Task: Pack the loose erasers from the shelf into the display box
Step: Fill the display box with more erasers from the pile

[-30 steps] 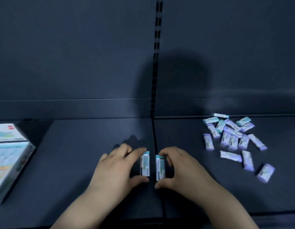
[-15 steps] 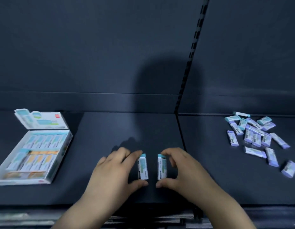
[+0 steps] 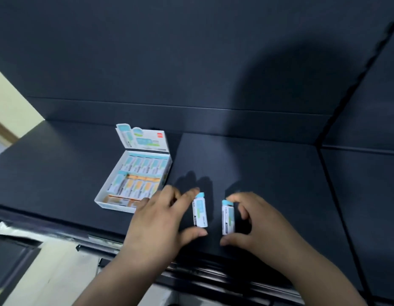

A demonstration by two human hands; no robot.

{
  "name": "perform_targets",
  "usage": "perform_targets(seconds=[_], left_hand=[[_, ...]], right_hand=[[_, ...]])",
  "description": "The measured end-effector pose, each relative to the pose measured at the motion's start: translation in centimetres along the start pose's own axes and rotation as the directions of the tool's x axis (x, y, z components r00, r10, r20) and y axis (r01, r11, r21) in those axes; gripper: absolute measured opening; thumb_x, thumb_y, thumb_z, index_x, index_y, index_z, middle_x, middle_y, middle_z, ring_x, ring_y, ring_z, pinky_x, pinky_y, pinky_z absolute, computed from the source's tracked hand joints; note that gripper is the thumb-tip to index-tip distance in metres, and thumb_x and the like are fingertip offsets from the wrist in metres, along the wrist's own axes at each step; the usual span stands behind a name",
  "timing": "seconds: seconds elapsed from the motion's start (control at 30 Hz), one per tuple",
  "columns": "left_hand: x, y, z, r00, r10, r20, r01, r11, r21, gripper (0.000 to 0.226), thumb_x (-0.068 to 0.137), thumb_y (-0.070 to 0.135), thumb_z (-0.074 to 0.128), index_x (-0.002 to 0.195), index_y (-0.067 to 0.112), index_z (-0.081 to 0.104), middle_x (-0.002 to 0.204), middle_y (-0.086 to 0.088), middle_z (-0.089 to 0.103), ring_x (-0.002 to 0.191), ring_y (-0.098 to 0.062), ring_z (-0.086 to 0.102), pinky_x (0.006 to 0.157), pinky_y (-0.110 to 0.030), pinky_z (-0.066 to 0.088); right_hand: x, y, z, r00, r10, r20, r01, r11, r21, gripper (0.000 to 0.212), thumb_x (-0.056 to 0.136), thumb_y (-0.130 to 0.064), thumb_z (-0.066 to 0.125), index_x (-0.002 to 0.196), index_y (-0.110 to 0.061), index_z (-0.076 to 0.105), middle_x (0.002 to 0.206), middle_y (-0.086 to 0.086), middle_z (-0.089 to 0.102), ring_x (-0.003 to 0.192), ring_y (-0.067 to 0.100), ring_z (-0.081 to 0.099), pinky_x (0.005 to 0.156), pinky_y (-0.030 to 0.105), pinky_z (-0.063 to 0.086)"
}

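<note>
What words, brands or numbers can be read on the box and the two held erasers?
No text is legible.
On the display box lid: print and a red square mark, blurred.
On the packed erasers: labels too small.
On the left eraser, pinched by the left hand: blurred.
On the right eraser, pinched by the right hand: blurred.

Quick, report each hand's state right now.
Left hand: pinches the left eraser between forefinger and thumb.
Right hand: pinches the right eraser likewise.
</note>
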State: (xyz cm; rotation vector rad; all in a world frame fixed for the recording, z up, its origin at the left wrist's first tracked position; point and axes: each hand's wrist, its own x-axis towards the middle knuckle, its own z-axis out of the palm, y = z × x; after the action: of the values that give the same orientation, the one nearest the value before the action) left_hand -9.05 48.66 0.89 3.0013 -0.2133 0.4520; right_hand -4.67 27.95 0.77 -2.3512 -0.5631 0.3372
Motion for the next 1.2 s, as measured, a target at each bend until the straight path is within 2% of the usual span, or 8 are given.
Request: perform_targets(seconds=[0.1, 0.17, 0.3, 0.5, 0.63, 0.73, 0.83, 1.2], left_hand=[[0.3, -3.9, -0.8, 1.000, 0.002, 0.013, -0.002, 1.000, -0.005, 0.069, 0.067, 0.071, 0.044, 0.121, 0.029, 0.052, 0.082, 0.007, 0.051, 0.073, -0.017, 0.059, 0.059, -0.033, 0.048], [0.2, -6.8, -1.4, 1.000, -0.004, 0.023, 0.005, 1.000, -0.022, 0.069, 0.063, 0.069, 0.057, 0.118, 0.027, 0.059, 0.082, 0.006, 0.052, 0.074, -0.018, 0.060, 0.059, -0.032, 0.046], [0.2, -13.3, -1.8, 0.995, -0.049, 0.082, 0.050, 0.999, -0.012, 0.074, 0.053, 0.065, 0.071, 0.114, 0.025, 0.065, 0.082, 0.006, 0.050, 0.074, -0.020, 0.060, 0.058, -0.032, 0.041], [0.8, -19.8, -1.4, 0.987, -0.005, 0.163, 0.008, 1.000, -0.022, 0.075, 0.050, 0.064, 0.075, 0.115, 0.029, 0.064, 0.080, 0.007, 0.045, 0.073, -0.019, 0.059, 0.059, -0.033, 0.044], [1.8, -21.0, -1.1, 0.977, 0.046, 0.210, -0.029, 0.996, -0.084, 0.077, 0.055, 0.071, 0.068, 0.124, 0.037, 0.058, 0.090, 0.010, 0.044, 0.085, -0.015, 0.055, 0.070, -0.033, 0.041], [2.6, -20.6, -1.3, 0.957, 0.110, 0.269, -0.080, 0.990, -0.120, 0.079, 0.066, 0.076, 0.055, 0.137, 0.045, 0.039, 0.102, 0.012, 0.036, 0.102, -0.010, 0.047, 0.083, -0.028, 0.033], [3.3, -20.1, -1.0, 0.936, 0.144, 0.321, -0.123, 0.989, -0.085, 0.082, 0.071, 0.077, 0.049, 0.143, 0.046, 0.025, 0.105, 0.012, 0.029, 0.110, -0.007, 0.040, 0.087, -0.026, 0.030], [3.6, -20.7, -0.3, 0.925, 0.208, 0.319, -0.179, 0.977, -0.119, 0.081, 0.076, 0.070, 0.051, 0.145, 0.041, 0.019, 0.118, 0.011, 0.035, 0.113, -0.010, 0.041, 0.089, -0.028, 0.031]], right_hand=[[2.5, -3.0, 1.7, 1.000, -0.009, -0.012, 0.008, 1.000, -0.015, 0.058, 0.062, -0.051, 0.078, 0.109, -0.046, 0.044, 0.089, -0.033, 0.038, 0.089, -0.014, 0.039, 0.072, 0.009, 0.033], [4.1, -5.2, 2.9, 1.000, -0.007, -0.018, 0.007, 1.000, -0.015, 0.060, 0.062, -0.051, 0.078, 0.110, -0.047, 0.042, 0.089, -0.029, 0.038, 0.088, -0.012, 0.039, 0.072, 0.009, 0.033], [7.4, -9.2, 6.0, 0.999, -0.015, -0.036, 0.013, 0.999, -0.048, 0.070, 0.061, -0.053, 0.078, 0.120, -0.042, 0.042, 0.091, -0.026, 0.037, 0.087, -0.005, 0.040, 0.078, 0.016, 0.036], [11.0, -13.2, 9.8, 0.995, -0.007, -0.099, -0.006, 0.992, -0.128, 0.075, 0.065, -0.055, 0.075, 0.129, -0.037, 0.041, 0.110, -0.023, 0.037, 0.108, -0.001, 0.038, 0.095, 0.020, 0.037], [11.9, -14.2, 11.2, 0.995, 0.008, -0.103, -0.035, 0.964, -0.263, 0.075, 0.068, -0.058, 0.071, 0.132, -0.034, 0.040, 0.119, -0.015, 0.041, 0.114, 0.006, 0.036, 0.099, 0.023, 0.033], [12.5, -14.3, 11.7, 0.992, 0.047, -0.120, -0.086, 0.933, -0.351, 0.076, 0.067, -0.060, 0.069, 0.132, -0.035, 0.040, 0.120, -0.012, 0.041, 0.117, 0.009, 0.035, 0.099, 0.024, 0.029], [12.8, -14.3, 11.9, 0.986, 0.076, -0.146, -0.127, 0.916, -0.380, 0.076, 0.067, -0.059, 0.070, 0.133, -0.036, 0.041, 0.121, -0.010, 0.041, 0.119, 0.011, 0.035, 0.096, 0.023, 0.026], [12.3, -14.4, 11.4, 0.982, 0.103, -0.159, -0.152, 0.931, -0.333, 0.074, 0.063, -0.056, 0.074, 0.130, -0.036, 0.047, 0.117, -0.015, 0.043, 0.117, 0.008, 0.036, 0.089, 0.020, 0.025]])
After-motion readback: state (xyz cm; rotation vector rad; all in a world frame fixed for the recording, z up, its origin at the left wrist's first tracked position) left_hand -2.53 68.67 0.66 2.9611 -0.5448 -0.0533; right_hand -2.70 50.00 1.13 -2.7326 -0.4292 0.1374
